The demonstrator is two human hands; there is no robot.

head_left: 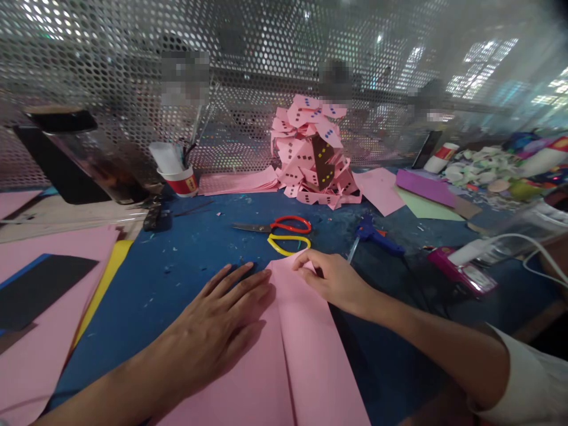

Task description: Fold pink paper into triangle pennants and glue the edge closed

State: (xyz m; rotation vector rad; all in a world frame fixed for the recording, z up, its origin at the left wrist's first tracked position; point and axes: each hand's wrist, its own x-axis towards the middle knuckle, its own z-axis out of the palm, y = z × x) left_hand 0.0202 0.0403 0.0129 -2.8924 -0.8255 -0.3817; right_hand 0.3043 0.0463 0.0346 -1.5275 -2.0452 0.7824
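A pink sheet of paper lies in front of me, its right part folded over along a lengthwise edge. My left hand rests flat on the sheet's left part, fingers stretched out and pointing away from me. At the far end of the fold, my right hand pinches the paper's edge between thumb and fingers. Just beyond the sheet lie scissors with one red and one yellow handle loop, blades pointing left. A blue glue gun is right of them, beyond my right hand.
Pink folded pieces with printed dots form a pile by the perforated metal screen. A paper cup with tools and a dark-lidded bottle stand left. Pink sheets lie left; a magenta device with a cable is right.
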